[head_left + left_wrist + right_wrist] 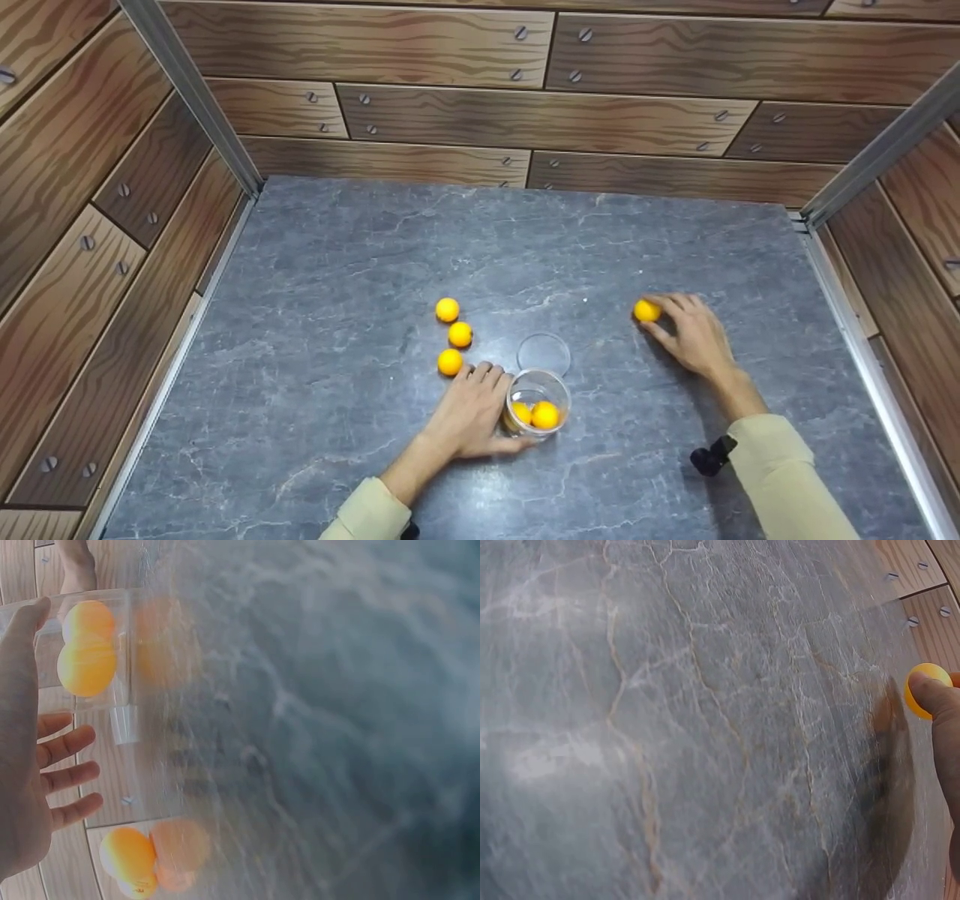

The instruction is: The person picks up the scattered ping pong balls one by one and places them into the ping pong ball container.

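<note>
A clear plastic jar (538, 401) stands mouth up, with two orange ping-pong balls (545, 415) inside. My left hand (472, 412) rests against its left side, thumb stretched along the near side. In the left wrist view the left hand's fingers (69, 781) are spread and fairly straight, beside the jar (124, 652). Further right, my right hand (694, 337) pinches an orange ping-pong ball (646, 310) between thumb and fingers. In the right wrist view the thumb presses on that ball (922, 697); the fingertips behind it are mostly hidden.
Beyond the left fingertips, three loose orange ping-pong balls (460, 334) lie in a short line. A clear round lid (544, 354) lies flat just behind the jar. Wood-patterned panels (450, 112) border the grey marbled tabletop (300, 300) at the back and sides.
</note>
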